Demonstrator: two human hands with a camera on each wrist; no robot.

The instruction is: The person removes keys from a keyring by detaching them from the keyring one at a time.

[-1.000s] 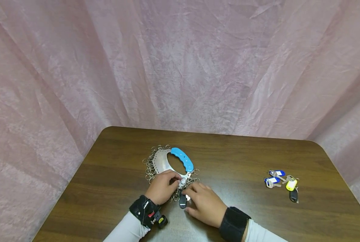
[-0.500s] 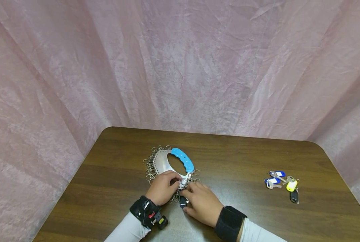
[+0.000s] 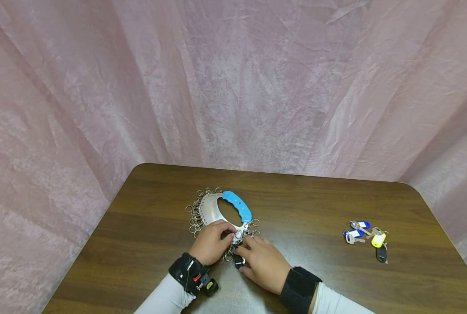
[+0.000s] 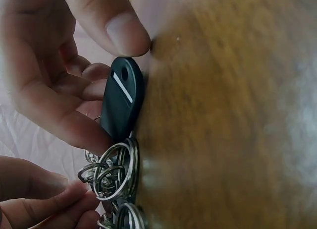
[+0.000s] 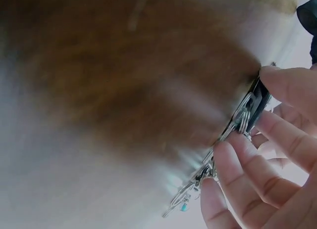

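A curved metal key-ring holder [image 3: 209,210] with a blue grip [image 3: 237,206] lies on the table, many key rings [image 3: 195,222] hanging along its outer edge. My left hand [image 3: 210,243] is at its near end, thumb and forefinger pinching a metal key ring there. Just to the right, my right hand [image 3: 262,264] pinches a black key fob [image 4: 119,97] between thumb and forefinger. In the left wrist view the fob stands tilted on edge beside the rings [image 4: 116,172]. Fingers cover much of it in the right wrist view, and whether it is linked to a ring cannot be told.
On the right of the wooden table [image 3: 296,209] lies a small group of keys with blue tags [image 3: 362,224], a yellow tag [image 3: 378,240] and another black fob [image 3: 381,254]. A pink curtain [image 3: 233,87] hangs behind the table's far edge.
My right hand has shifted slightly left over the black fob, which now shows less and looks tipped up. The left hand and the holder stay in place.
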